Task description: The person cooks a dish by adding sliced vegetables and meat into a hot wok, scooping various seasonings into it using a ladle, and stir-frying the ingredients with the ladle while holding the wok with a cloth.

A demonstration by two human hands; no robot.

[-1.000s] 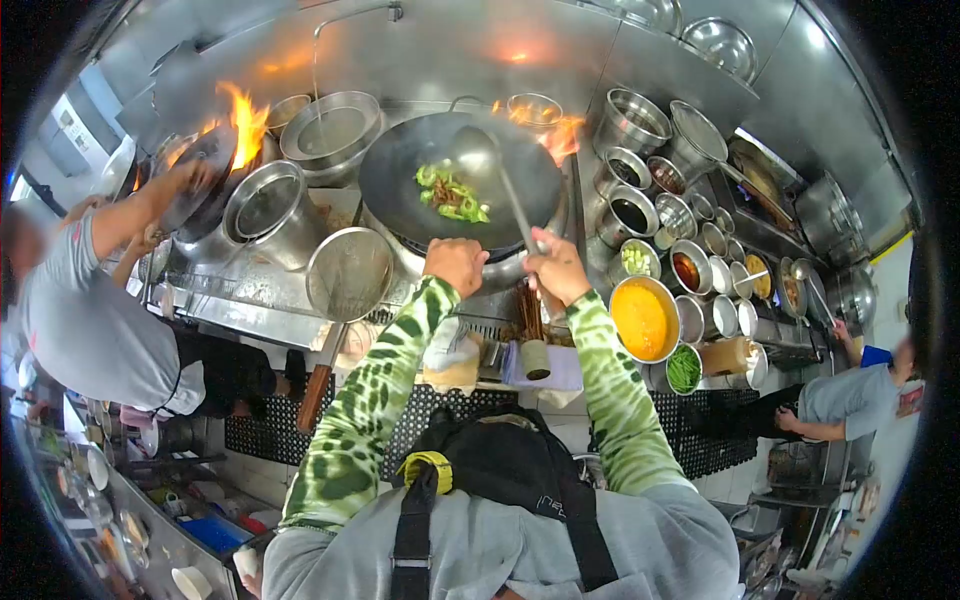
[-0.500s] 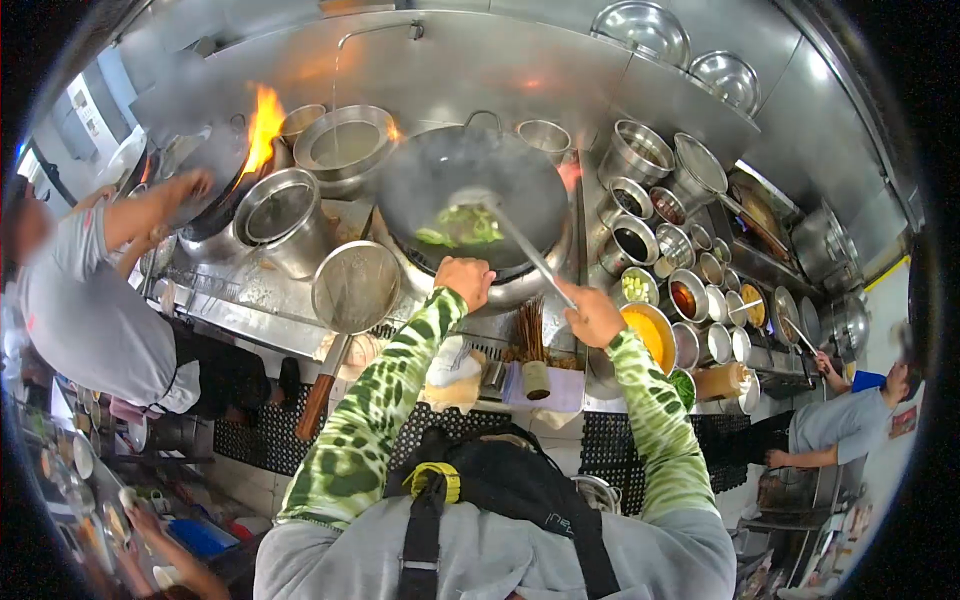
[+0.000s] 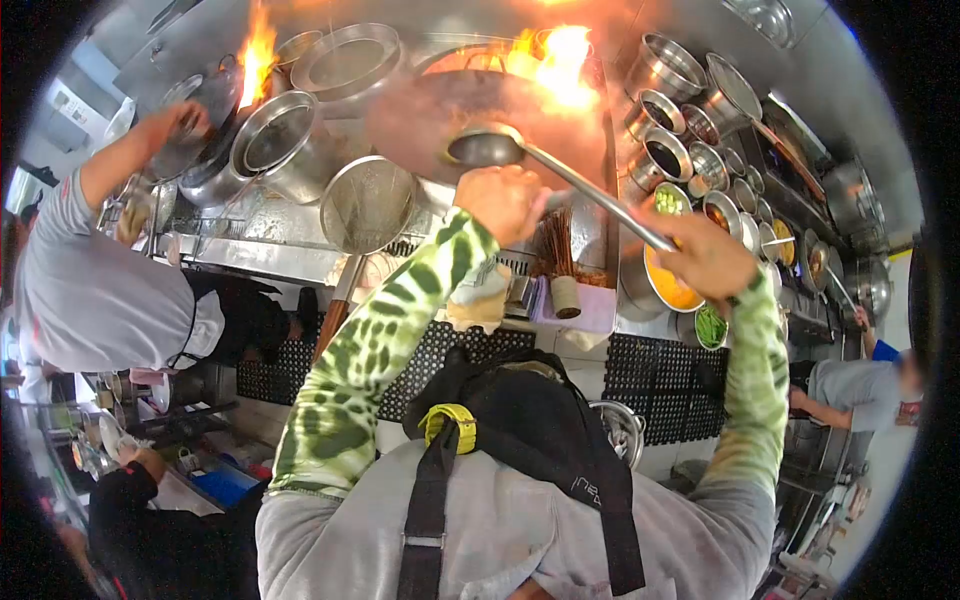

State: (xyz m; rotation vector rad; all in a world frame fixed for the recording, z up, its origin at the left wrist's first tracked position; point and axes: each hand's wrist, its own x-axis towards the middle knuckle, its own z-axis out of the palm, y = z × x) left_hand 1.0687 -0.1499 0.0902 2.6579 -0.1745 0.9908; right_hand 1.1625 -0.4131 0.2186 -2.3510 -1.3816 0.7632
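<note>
My left hand is closed at the near edge of the wok, which looks tilted up over the burner; the grip itself is hidden by my fingers. In my right hand is the long handle of a ladle. The ladle's bowl is over the near part of the wok, just beyond my left hand. Bright flames rise at the wok's far right side. Smoke and glare blur the wok, and I cannot make out the food in it.
A mesh strainer and steel pots are on the left. Seasoning containers line the right, beside a pot of orange liquid. A bamboo brush stands at the front edge. One co-worker is at the left wok, another at far right.
The wok has tilted and moved up, and flames have flared at its far side. My right hand and the ladle have risen and shifted right. The green vegetables are no longer visible.
</note>
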